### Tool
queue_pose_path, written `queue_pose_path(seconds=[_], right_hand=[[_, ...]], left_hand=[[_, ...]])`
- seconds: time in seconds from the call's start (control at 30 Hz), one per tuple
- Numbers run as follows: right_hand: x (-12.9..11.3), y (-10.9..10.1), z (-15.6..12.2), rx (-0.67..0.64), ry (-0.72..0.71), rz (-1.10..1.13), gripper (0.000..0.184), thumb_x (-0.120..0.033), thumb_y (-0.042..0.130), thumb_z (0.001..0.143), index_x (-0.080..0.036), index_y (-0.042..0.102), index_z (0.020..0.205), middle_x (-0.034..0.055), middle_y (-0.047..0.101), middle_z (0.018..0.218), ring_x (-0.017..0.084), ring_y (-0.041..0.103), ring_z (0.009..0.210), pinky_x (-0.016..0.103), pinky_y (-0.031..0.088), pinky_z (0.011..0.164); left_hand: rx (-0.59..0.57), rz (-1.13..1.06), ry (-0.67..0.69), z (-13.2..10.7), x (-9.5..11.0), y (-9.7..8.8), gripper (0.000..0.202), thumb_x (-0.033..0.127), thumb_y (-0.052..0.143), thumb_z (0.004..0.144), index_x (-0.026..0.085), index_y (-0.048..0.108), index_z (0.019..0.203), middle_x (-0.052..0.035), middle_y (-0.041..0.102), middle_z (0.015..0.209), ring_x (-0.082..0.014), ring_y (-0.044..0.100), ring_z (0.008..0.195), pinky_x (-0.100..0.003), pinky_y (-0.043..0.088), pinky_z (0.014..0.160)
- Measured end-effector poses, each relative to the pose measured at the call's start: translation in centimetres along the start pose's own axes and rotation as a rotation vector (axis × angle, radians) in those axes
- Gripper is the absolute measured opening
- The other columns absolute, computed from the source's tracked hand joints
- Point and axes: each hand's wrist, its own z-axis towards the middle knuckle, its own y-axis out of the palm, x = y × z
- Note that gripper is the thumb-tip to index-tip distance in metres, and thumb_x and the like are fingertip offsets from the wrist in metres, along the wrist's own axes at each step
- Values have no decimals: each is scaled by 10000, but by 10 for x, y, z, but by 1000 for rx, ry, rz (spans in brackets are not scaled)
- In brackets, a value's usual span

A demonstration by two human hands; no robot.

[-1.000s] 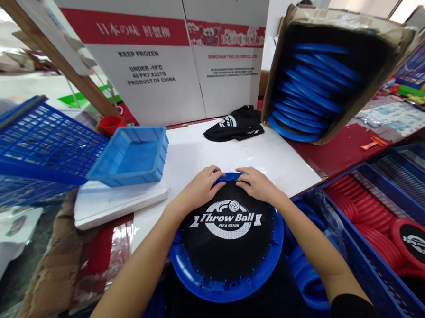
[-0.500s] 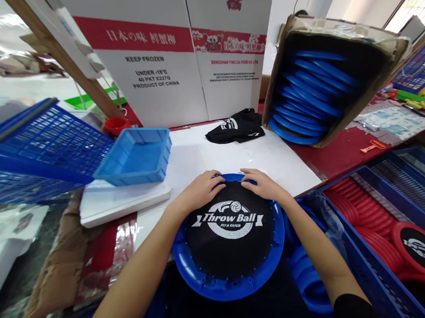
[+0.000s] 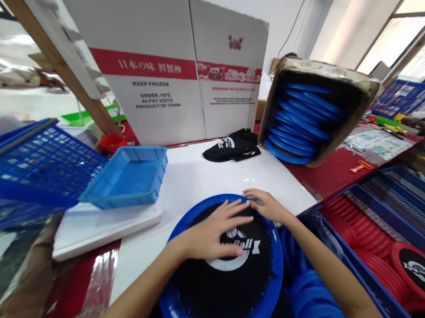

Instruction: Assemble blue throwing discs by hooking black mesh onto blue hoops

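A blue plastic ring disc (image 3: 180,224) with a black mesh cover (image 3: 223,283) printed "Throw Ball" lies at the near edge of the white board (image 3: 269,171). My left hand (image 3: 212,230) lies flat on the mesh with its fingers stretched out over the logo. My right hand (image 3: 267,204) rests on the far right rim of the disc, fingers curled over the edge of the mesh. A spare black mesh cover (image 3: 234,146) lies crumpled at the back of the board.
A tipped cardboard box (image 3: 358,90) of stacked blue rings (image 3: 300,121) stands at back right. White cartons (image 3: 174,71) form a wall behind. A light blue tray (image 3: 126,176) and dark blue baskets (image 3: 30,163) sit left. Blue crates with red rings (image 3: 358,233) are right.
My left hand slid from the far rim onto the middle of the mesh and spread flat. The view tilted up, so the disc sits lower in frame.
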Motion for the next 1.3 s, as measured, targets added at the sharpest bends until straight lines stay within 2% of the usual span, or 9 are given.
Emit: queue_pose_path(seconds=[0.1, 0.27, 0.33, 0.43, 0.53, 0.73, 0.93, 1.07, 1.3], right_hand=[[3, -49, 21, 152, -78, -266, 255, -299, 589, 988, -245, 735, 1190, 144, 697, 1366, 324, 639, 1304, 581, 502, 1153], [2, -189, 78, 624, 5, -695, 345, -240, 505, 973, -208, 691, 1263, 187, 626, 1424, 393, 527, 1376, 660, 389, 1206], [3, -233, 102, 659, 66, -818, 403, -207, 468, 959, -142, 653, 1312, 223, 606, 1431, 388, 517, 1377, 624, 384, 1207], [7, -268, 135, 616, 131, -951, 518, -194, 487, 926, -79, 556, 1427, 257, 506, 1544, 415, 451, 1435, 645, 351, 1201], [11, -277, 165, 575, 198, -1004, 617, -220, 521, 921, -71, 456, 1517, 277, 450, 1589, 440, 414, 1453, 677, 332, 1181], [3, -287, 201, 404, 411, -1067, 559, -231, 551, 972, -19, 511, 1488, 328, 531, 1479, 429, 486, 1374, 635, 295, 1165], [-15, -291, 206, 350, 525, -1106, 457, -171, 428, 1068, -22, 530, 1488, 359, 485, 1512, 424, 462, 1430, 585, 316, 1120], [-23, -281, 206, 330, 575, -1100, 486, -211, 424, 1103, -35, 425, 1556, 360, 418, 1567, 430, 362, 1508, 627, 255, 1119], [-22, -281, 189, 351, 570, -1174, 452, -253, 456, 1113, -92, 478, 1535, 316, 498, 1509, 381, 449, 1443, 601, 306, 1070]], left_hand=[[-187, 94, -20, 11, 1, 10, 887, 753, 660, 882, 327, 422, 1622, -78, 172, 1756, -383, 107, 1637, -669, 61, 1315], [-170, 102, -37, 15, -9, 10, 896, 795, 569, 910, 332, 355, 1647, -71, 154, 1745, -355, 118, 1634, -628, 79, 1327], [-154, 99, -74, 12, -11, 10, 961, 813, 546, 908, 312, 262, 1677, -87, 70, 1749, -363, 78, 1633, -619, 99, 1328], [-107, 80, -89, 10, -14, 14, 1043, 838, 527, 897, 305, 120, 1696, -103, -25, 1743, -381, 37, 1628, -602, 153, 1325], [-125, 114, -64, 12, -15, 19, 1083, 884, 535, 849, 314, 168, 1692, -115, -10, 1742, -412, 30, 1623, -631, 118, 1319], [-146, 145, -49, 14, -15, 25, 1061, 867, 527, 871, 274, 220, 1695, -133, -44, 1736, -398, 19, 1631, -606, 98, 1325], [-60, 179, -30, 13, -22, 39, 1086, 854, 576, 854, 263, 230, 1696, -117, -47, 1756, -379, 19, 1640, -554, 56, 1337], [-75, 169, -42, 15, -20, 41, 1135, 870, 613, 813, 249, 250, 1691, -127, -61, 1751, -374, -5, 1641, -560, 40, 1337], [-39, 160, -11, 16, -24, 42, 1101, 864, 591, 835, 269, 245, 1694, -101, -38, 1762, -376, -5, 1645, -570, 63, 1337]])
